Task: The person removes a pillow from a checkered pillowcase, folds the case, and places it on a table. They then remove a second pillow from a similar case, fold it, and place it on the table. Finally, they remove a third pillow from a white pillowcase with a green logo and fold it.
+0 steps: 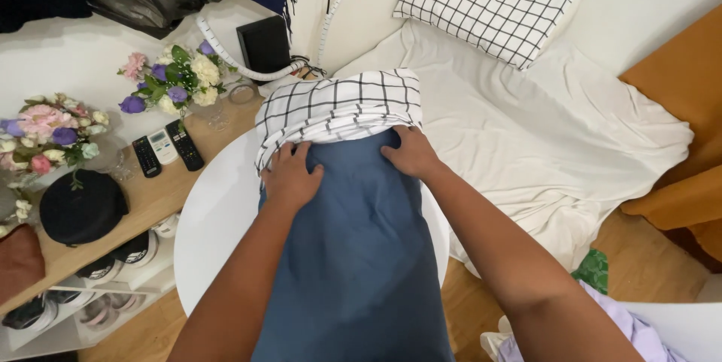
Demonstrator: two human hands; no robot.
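Observation:
A long blue pillow [353, 257] lies across a round white table [214, 219], reaching toward me. A white pillowcase with a black grid pattern [338, 106] covers its far end, bunched at the opening. My left hand [289, 178] grips the left edge of the pillowcase opening where it meets the blue fabric. My right hand [410, 153] holds the right edge of the opening, with the fingers tucked under the checked cloth.
A second checked pillow [485, 5] lies on a white sheet [556, 129] at the back right. A wooden shelf [150, 196] at left carries flower bouquets [173, 80], remote controls [165, 148] and a black cap [81, 208]. Orange fabric [684, 144] is at right, and lilac cloth [632, 328] lower right.

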